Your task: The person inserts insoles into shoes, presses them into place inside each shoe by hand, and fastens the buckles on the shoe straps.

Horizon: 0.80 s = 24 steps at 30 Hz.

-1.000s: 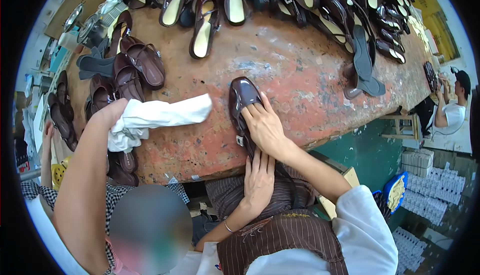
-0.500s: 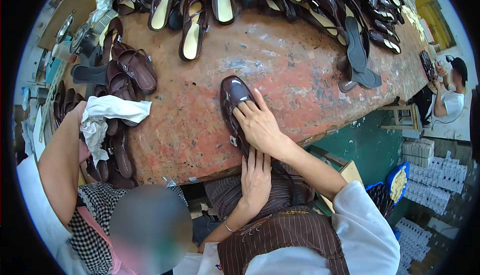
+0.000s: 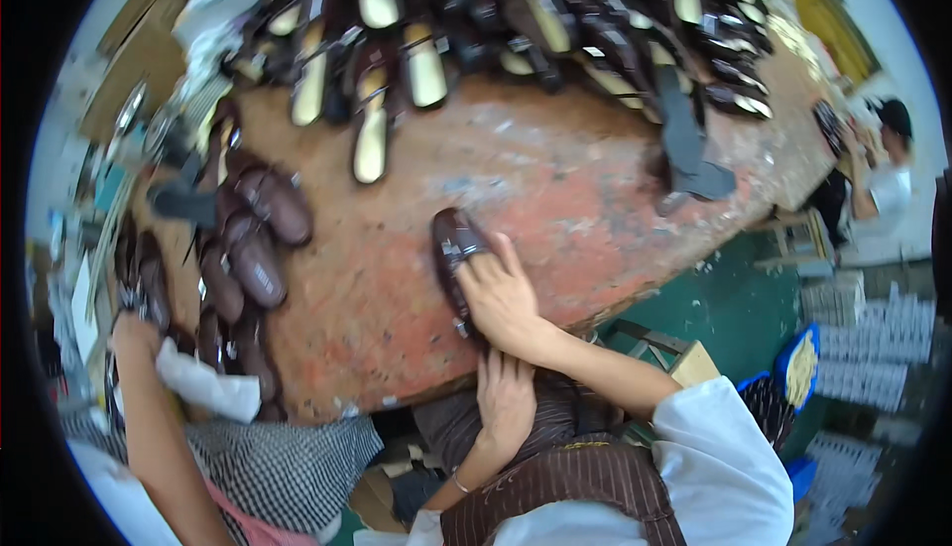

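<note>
A glossy dark brown shoe (image 3: 458, 239) lies at the table's near edge, its rounded toe pointing away from me. My right hand (image 3: 501, 303) is closed on it, several fingers reaching into its opening and one finger lying along the outer right side. Just below, my left hand (image 3: 507, 402) holds the heel end, its fingers side by side and its thumb hidden. The shoe's lower end is mostly covered by my hands. A small shiny buckle (image 3: 460, 328) shows on the shoe's left side.
Many dark shoes with cream insoles (image 3: 371, 134) crowd the worn table's (image 3: 397, 248) far side. More brown shoes (image 3: 256, 258) lie at left, by a co-worker's arm (image 3: 164, 427) and a white cloth (image 3: 208, 382). Grey soles (image 3: 684, 139) lie at right. Another person (image 3: 883, 169) sits beyond.
The whole view has tilted, so the table and shoes sit lower in it. The co-worker's arm and white cloth at left have moved. Both my hands stay on the shoe.
</note>
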{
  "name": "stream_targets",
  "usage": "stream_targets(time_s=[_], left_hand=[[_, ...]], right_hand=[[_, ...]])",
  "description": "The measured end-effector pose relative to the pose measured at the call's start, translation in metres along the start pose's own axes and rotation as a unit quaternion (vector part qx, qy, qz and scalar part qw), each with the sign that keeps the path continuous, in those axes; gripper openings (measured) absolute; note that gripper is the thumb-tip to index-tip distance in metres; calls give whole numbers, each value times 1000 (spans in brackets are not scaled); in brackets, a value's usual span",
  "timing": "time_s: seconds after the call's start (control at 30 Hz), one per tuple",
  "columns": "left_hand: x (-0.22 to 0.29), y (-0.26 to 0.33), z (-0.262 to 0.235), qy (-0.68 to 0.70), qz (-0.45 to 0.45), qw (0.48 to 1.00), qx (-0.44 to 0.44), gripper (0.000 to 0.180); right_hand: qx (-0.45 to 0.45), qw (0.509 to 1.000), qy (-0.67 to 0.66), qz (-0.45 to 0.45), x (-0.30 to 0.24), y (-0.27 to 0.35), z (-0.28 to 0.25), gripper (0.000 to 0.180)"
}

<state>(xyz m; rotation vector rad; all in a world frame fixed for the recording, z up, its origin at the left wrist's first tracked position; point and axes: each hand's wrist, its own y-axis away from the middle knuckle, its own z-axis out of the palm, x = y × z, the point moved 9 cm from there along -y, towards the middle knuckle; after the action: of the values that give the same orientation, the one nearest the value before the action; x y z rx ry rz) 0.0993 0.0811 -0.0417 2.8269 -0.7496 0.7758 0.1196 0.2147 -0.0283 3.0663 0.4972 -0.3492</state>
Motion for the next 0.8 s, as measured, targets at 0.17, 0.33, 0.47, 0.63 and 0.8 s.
stream_targets(time_s=[0.17,0.33,0.47,0.63,0.8], left_hand=[[2,-1,-15,1,-18,1000,-13,55],[10,-10,-25,5,-8,1000,24,50],[3,-31,-49,17,-44,989,139,31],[-14,-60,-65,-1,-82,983,164,19],[-112,-39,-132,455,-182,830,266,21]], right_hand=[[-98,994,25,-30,-6,-20,9,29],[70,972,-177,-137,3,41,-33,44],[205,950,-233,32,123,52,-116,34],[415,868,-84,262,305,86,-172,33],[310,871,-27,380,411,78,-151,38]])
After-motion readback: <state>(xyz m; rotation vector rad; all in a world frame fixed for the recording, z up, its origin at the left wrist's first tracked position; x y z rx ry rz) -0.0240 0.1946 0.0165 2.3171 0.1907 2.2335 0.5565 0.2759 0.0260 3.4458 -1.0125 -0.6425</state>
